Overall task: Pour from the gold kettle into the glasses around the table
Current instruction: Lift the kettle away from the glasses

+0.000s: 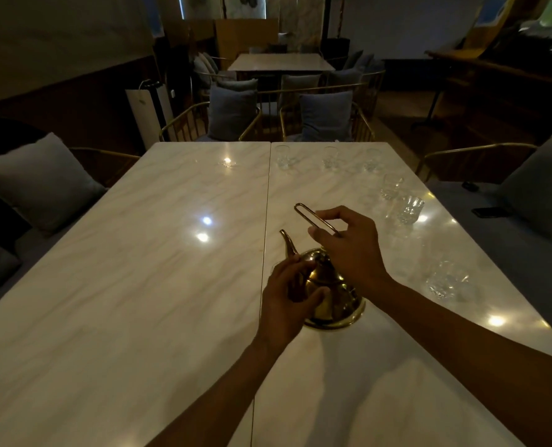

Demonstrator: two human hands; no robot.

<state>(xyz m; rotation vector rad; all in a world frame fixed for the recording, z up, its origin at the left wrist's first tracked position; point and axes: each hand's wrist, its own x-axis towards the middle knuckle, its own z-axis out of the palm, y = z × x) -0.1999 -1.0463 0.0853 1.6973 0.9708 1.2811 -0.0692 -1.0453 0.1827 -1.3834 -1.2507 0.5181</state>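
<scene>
Our right hand (348, 250) pinches the gold kettle (329, 295) by its handle (313, 219), left hand (287, 298) cupping its body; next, lift toward the glasses (410, 209).

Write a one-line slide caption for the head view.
Right hand grips the gold kettle handle, left hand steadies it.

Left hand (287, 301): forearm bare, fingers curled inward, thumb opposed below fingertips. Right hand (348, 246): forearm bare, wrist raised, thumb and forefinger pinched together, remaining fingers loosely bent behind.
</scene>
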